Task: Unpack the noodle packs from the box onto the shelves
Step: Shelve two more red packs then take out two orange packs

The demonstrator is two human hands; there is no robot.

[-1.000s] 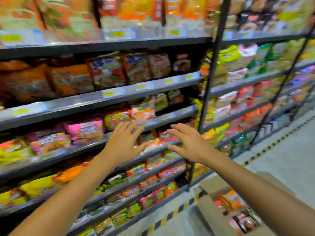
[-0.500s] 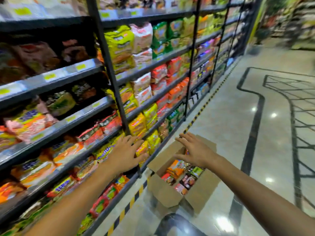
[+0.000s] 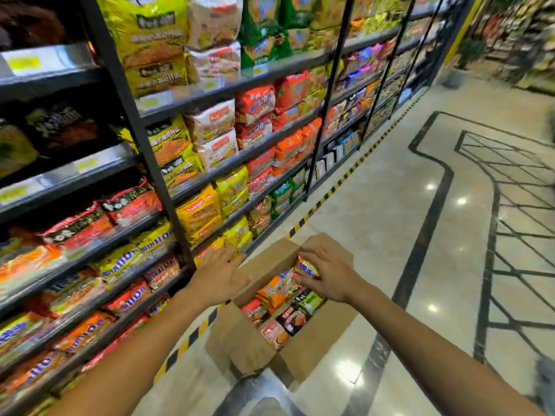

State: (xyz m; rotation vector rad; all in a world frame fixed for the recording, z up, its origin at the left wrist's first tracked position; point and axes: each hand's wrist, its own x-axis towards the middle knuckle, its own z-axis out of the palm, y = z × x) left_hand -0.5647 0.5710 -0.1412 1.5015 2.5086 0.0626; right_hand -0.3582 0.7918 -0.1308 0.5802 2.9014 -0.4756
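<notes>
An open cardboard box [image 3: 240,340] sits on the floor by the shelves, with several noodle packs inside: orange [image 3: 274,291], green [image 3: 312,301], dark [image 3: 292,321] and pink [image 3: 274,334]. My right hand [image 3: 326,273] is at the far end of the box, fingers closed around an orange and yellow noodle pack [image 3: 306,265]. My left hand [image 3: 217,276] hovers flat over the box's left edge, fingers spread, holding nothing. The dark metal shelves [image 3: 210,175] on the left are packed with noodle packs.
A black upright post [image 3: 141,145] divides the shelf bays just ahead of my left hand. Yellow-black hazard tape [image 3: 330,193] runs along the shelf base. Glossy tiled floor [image 3: 375,220] stretches to the right, with more store displays [image 3: 510,40] far back.
My view swung from the shelves down to the box. Both hands dropped toward it; the right hand went from open to gripping a noodle pack inside the box.
</notes>
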